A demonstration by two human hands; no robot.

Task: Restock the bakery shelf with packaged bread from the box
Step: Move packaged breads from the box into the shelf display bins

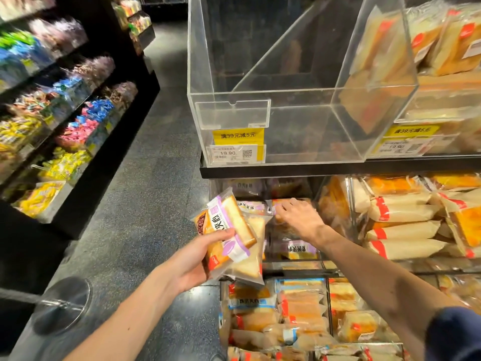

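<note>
1. We see a dark aisle floor (156, 178) running open between the sweets shelving (65, 113) on the left and the bakery shelf (338, 169) on the right. A round metal base (62, 306) sits on the floor at lower left.
2. On the top tier stands a clear bin (286, 113) with hard acrylic edges, a slanted divider and open room inside. Its front wall stands right at the black shelf lip.
3. Our left hand (192, 261) grips the bread packets (234, 230), thumb across the front and fingers curled behind. It holds them over the aisle edge, below the clear bin and just in front of the middle tier.
4. Our right hand (296, 220) reaches into the middle-tier compartment, its fingers curled onto a purple-labelled shelf packet (279, 205) at the top of the pile. That packet lies just right of the held ones.
5. We count two hands, two packets stacked in the left hand, one under the right, two yellow price tags (238, 136) and three bread tiers. The neighbouring compartments are packed too full for us to count.
</note>
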